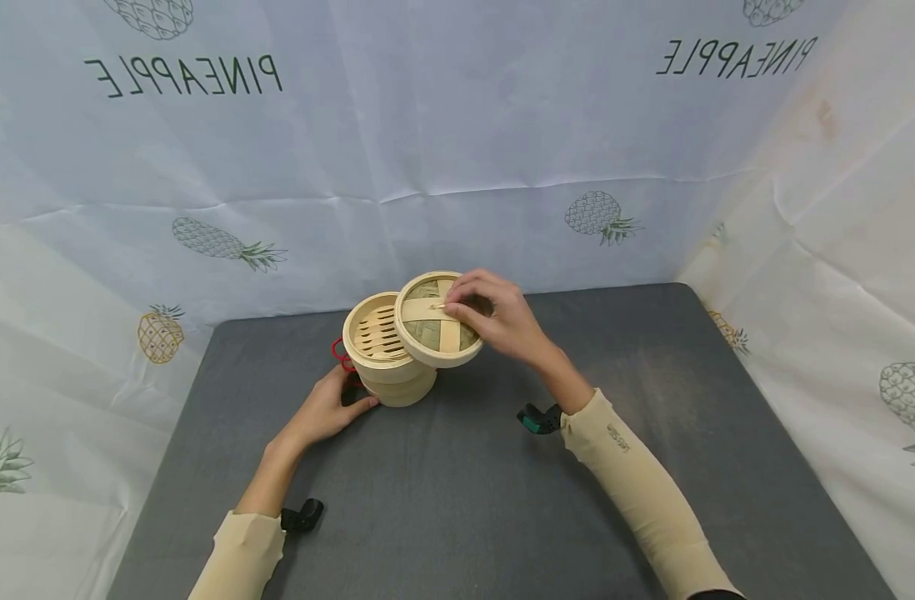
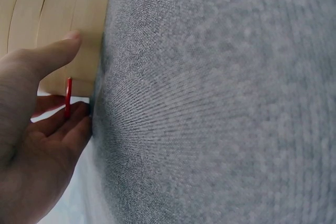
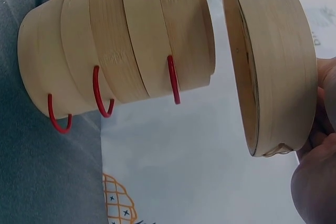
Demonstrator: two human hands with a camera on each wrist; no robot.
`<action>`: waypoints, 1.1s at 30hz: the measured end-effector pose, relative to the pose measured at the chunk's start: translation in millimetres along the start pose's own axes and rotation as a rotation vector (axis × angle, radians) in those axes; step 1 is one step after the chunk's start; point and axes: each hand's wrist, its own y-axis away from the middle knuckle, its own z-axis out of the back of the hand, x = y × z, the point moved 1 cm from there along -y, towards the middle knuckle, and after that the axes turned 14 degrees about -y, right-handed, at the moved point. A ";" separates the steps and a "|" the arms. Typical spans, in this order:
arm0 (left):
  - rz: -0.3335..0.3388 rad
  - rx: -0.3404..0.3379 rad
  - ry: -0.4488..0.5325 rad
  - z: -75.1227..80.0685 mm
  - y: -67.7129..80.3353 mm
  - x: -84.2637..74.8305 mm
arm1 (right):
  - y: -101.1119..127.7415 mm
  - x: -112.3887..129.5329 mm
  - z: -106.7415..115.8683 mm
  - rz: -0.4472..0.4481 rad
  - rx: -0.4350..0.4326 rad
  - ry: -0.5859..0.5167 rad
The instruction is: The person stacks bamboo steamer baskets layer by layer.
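Note:
A stacked bamboo steamer [image 1: 388,377] stands on the grey table [image 1: 502,500] near its far edge, with its slatted top tier showing. My right hand [image 1: 461,307] pinches the handle of the bamboo lid [image 1: 431,335] and holds it lifted, shifted to the right of the steamer's mouth. In the right wrist view the lid [image 3: 278,61] hangs apart from the steamer [image 3: 121,45], which has three red wire loops [image 3: 173,80] on its side. My left hand [image 1: 348,402] holds the steamer's base, thumb [image 2: 58,51] on the wall [image 2: 63,14] beside a red loop [image 2: 67,98].
White cloth printed with pineapples [image 1: 457,150] walls the table at the back and on both sides. The steamer stands toward the table's back left. Bare grey surface stretches in front of it and to the right.

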 end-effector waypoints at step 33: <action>-0.019 -0.031 -0.005 0.5 1.8 -2.2 | -26.3 -0.6 -38.5 0.022 0.083 -0.019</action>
